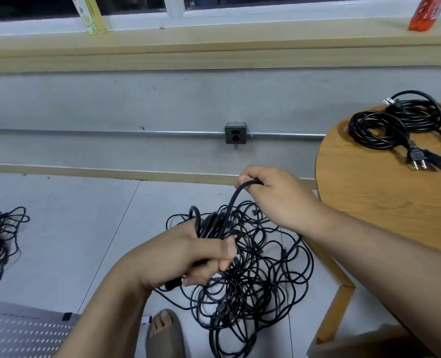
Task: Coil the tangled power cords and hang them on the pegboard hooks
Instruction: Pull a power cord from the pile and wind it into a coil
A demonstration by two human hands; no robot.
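Left hand (198, 254) grips half-made coil of thin black rubber power cord (215, 224), above tangled black cord pile (255, 277) on grey tile floor (85, 223). Right hand (271, 195) pinches its free strand. Cord looks light, limp, springy; hold bunched loops, not plug

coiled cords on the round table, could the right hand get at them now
Probably not yet: the right hand grips a cord. The coiled cords lie uncovered on the table, nothing between.
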